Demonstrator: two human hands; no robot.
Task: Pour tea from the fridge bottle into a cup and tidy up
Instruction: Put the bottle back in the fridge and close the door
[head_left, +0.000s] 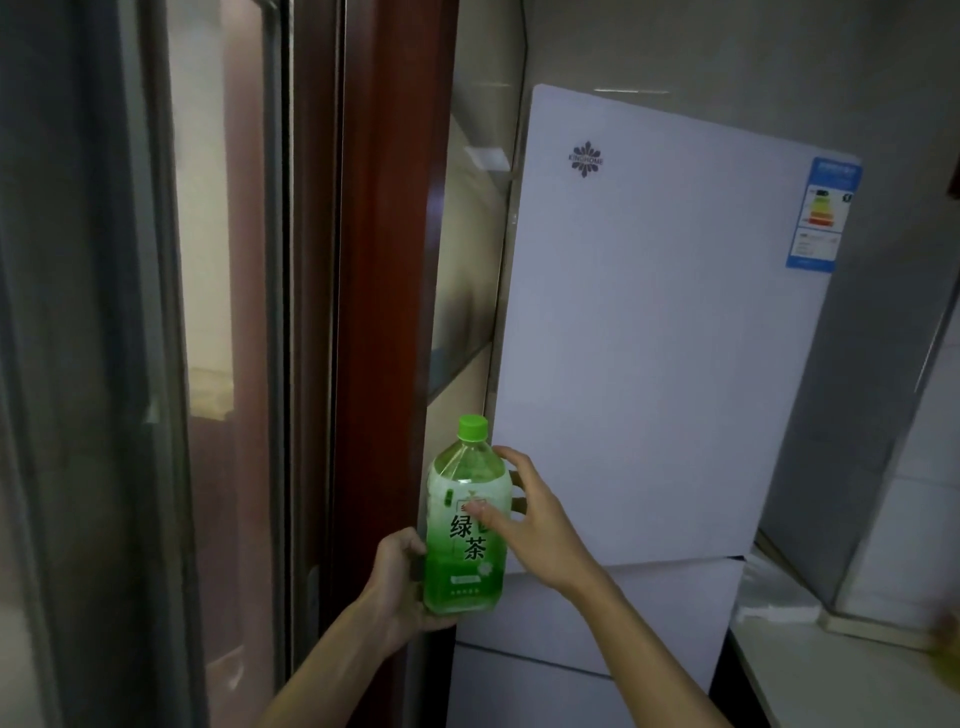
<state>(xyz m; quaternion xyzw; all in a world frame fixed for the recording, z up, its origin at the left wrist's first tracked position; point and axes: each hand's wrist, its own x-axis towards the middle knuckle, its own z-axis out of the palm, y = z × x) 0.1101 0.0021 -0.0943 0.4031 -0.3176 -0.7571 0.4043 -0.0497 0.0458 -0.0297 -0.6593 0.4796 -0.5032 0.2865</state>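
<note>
The bottle (460, 571) of green tea stands upright in front of the white fridge (649, 338), its green cap (472, 427) on. The left hand (397, 582) grips its base from the side. The right hand (537, 519) curls round its shoulder, thumb on the label. The fridge doors are closed; a reddish wooden door frame (384, 260) stands to the left

Glass door panel (218, 312) at left, red-brown wooden frame (384, 260) just beside it. Pale countertop (831, 675) lower right; white packet (774, 597) lying on it.
</note>
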